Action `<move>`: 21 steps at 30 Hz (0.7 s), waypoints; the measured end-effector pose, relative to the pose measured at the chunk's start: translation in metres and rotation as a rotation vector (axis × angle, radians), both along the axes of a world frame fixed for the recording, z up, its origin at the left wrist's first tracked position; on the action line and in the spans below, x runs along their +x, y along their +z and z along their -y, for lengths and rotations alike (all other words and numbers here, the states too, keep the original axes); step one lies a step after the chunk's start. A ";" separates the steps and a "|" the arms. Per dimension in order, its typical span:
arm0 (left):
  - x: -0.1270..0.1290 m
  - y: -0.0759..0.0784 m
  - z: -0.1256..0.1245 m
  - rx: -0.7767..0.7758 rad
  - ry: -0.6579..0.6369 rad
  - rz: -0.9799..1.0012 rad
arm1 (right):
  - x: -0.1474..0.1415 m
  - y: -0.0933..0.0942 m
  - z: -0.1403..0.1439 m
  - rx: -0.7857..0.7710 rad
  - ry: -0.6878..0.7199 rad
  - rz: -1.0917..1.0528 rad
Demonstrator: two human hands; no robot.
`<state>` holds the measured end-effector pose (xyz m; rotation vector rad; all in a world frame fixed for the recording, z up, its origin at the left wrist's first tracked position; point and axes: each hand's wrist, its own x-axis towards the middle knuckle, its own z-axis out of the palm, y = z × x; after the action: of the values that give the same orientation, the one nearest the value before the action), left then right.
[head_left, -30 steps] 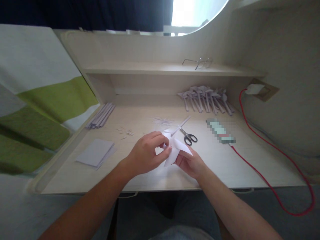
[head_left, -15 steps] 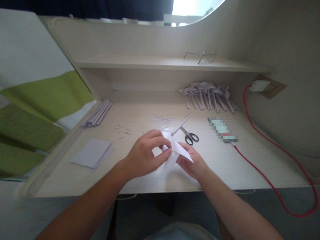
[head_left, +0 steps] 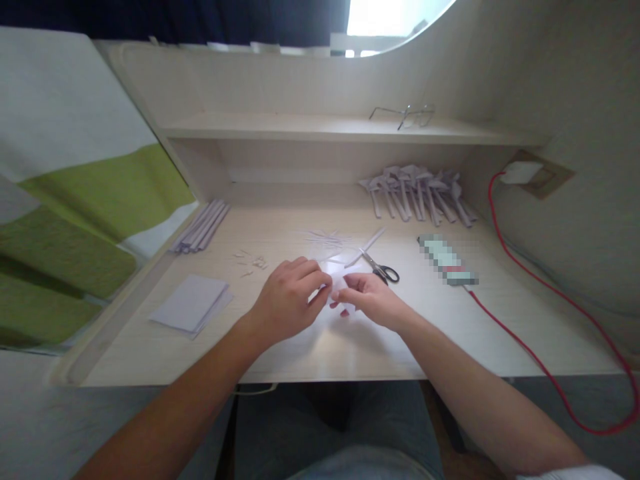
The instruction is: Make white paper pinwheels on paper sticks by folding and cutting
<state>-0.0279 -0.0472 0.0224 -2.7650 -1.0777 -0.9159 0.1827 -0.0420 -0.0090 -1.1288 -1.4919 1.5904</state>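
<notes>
Comparing with half a second ago, the big white flap that stuck out past the right hand [head_left: 371, 301] is gone from sight; the folded paper piece [head_left: 336, 285] now sits tucked small between both hands, low over the desk [head_left: 310, 353]. I'd say a fold just got pressed in. The left hand [head_left: 289, 300] pinches it from its side, the right closes on it with thumb and fingertips. The paper's thin, bright white and crisp. Behind: scissors [head_left: 383, 269] with dark handles, fine paper scraps [head_left: 325, 238], a flat stack of sheets [head_left: 191, 304], a row of folded paper pieces [head_left: 419, 193], a red cable [head_left: 530, 343], wire glasses [head_left: 404, 113] on the shelf
</notes>
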 end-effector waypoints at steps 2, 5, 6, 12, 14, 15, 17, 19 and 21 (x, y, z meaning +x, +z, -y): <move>-0.001 0.000 -0.001 -0.011 0.014 -0.001 | -0.003 -0.001 -0.003 0.033 0.007 0.037; -0.002 0.000 -0.003 -0.027 0.030 -0.004 | -0.006 -0.003 -0.008 0.082 -0.006 0.082; -0.002 0.000 -0.003 -0.029 0.036 -0.008 | -0.006 -0.002 -0.010 0.103 -0.013 0.096; -0.006 -0.002 -0.006 -0.100 0.043 0.043 | -0.008 -0.001 -0.022 0.206 -0.034 0.171; -0.017 -0.002 -0.020 -0.155 0.073 0.107 | -0.007 -0.003 -0.028 0.225 -0.047 0.185; -0.026 -0.002 -0.032 -0.180 0.119 0.140 | -0.007 -0.004 -0.030 0.234 -0.060 0.191; -0.052 -0.001 -0.063 -0.214 0.369 0.190 | -0.005 -0.007 -0.035 0.254 -0.090 0.201; -0.085 -0.001 -0.098 -0.181 0.569 0.239 | -0.003 -0.010 -0.038 0.272 -0.118 0.204; -0.119 -0.002 -0.128 -0.148 0.727 0.269 | -0.002 -0.012 -0.039 0.290 -0.141 0.205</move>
<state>-0.1474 0.0813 0.0207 -2.0629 -2.0569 -1.1152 0.1808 -0.0031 -0.0208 -1.2242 -1.6710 1.1478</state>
